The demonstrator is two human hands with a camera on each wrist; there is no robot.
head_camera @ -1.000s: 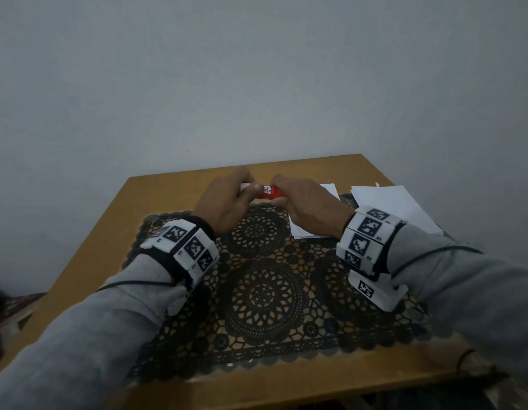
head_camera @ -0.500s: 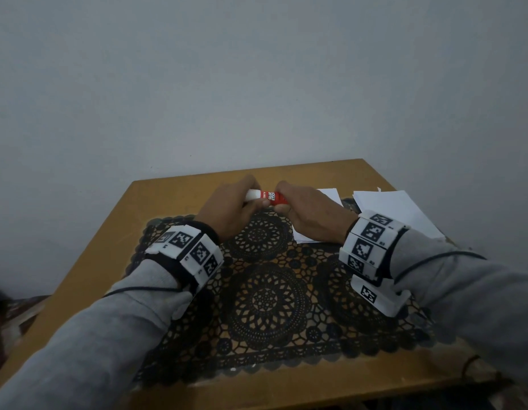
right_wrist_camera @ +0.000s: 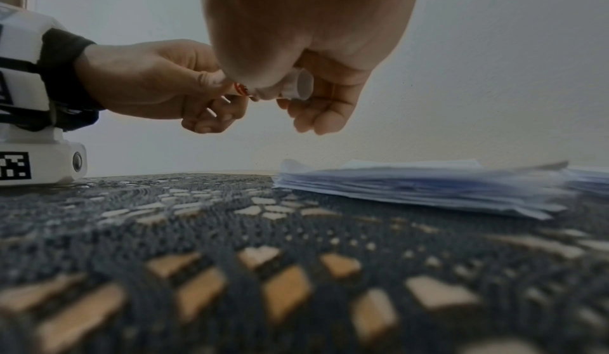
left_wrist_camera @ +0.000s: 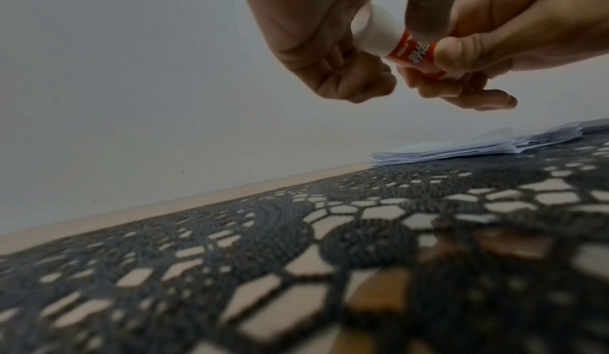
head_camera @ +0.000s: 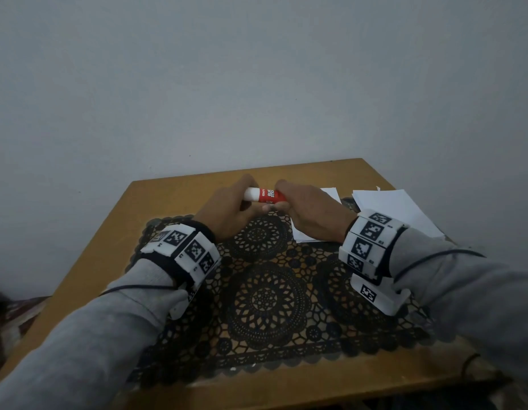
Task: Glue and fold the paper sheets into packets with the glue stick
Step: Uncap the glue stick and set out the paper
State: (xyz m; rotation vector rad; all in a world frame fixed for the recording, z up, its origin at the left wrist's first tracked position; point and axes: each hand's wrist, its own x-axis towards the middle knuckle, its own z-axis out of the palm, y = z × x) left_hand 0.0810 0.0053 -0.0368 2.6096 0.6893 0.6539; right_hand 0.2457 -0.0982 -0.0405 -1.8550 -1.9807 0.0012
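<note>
A glue stick [head_camera: 264, 195] with a red body and a white cap lies level in the air above the far part of the mat. My left hand [head_camera: 246, 198] pinches the white cap [left_wrist_camera: 379, 34] between thumb and fingers. My right hand [head_camera: 279, 201] grips the red body [left_wrist_camera: 417, 56], and the stick's white bottom end [right_wrist_camera: 301, 87] pokes out past the palm. A stack of white paper sheets [head_camera: 330, 195] lies on the mat under and behind my right hand. A second stack [head_camera: 395, 208] lies further right.
A black lace mat [head_camera: 265, 300] covers most of the small wooden table [head_camera: 168, 199]. A plain wall stands right behind the table's far edge. The paper stacks [right_wrist_camera: 412, 185] sit at the back right. Both wrists rest low on the mat.
Both hands have stayed together on the glue stick over the far part of the mat. A little more of the white cap shows between them now.
</note>
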